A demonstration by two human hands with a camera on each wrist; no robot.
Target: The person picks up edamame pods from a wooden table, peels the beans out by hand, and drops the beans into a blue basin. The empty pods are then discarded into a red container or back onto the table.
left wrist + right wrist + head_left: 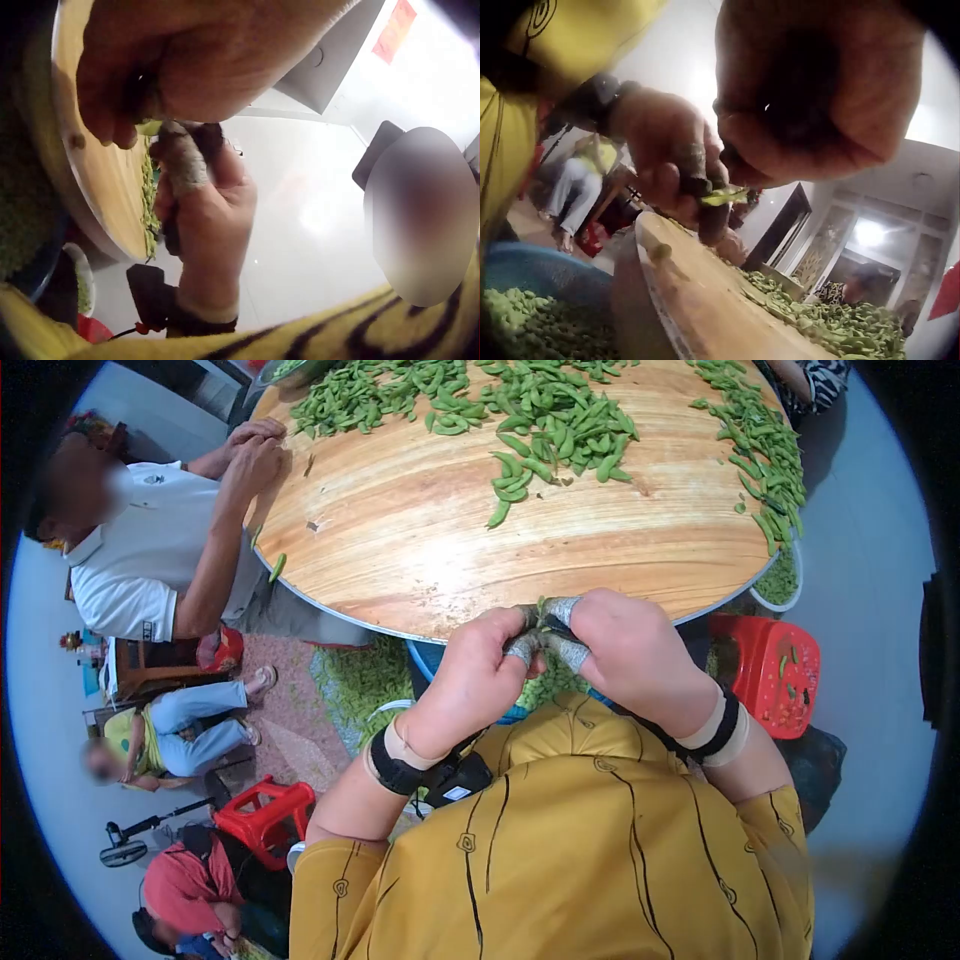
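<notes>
Both hands meet close together over the near edge of the round wooden table [400, 550]. My left hand [470, 670] pinches a green soybean pod [724, 197] between taped fingers. From the other side my right hand [630, 650] pinches the same pod, its fingertips right against the left ones. Grey tape wraps fingers on both hands, with darker covering near the tips. The hands hide most of the pod in the head view; in the right wrist view a bright green length of it shows between them.
Heaped soybean pods [560, 420] cover the table's far side, with another pile [765, 460] along the right. Below the edge, a blue basket [547, 262] holds shelled beans. A white bowl [798, 575] and red stool [775, 675] stand right. A seated person [165, 550] leans on the table at left.
</notes>
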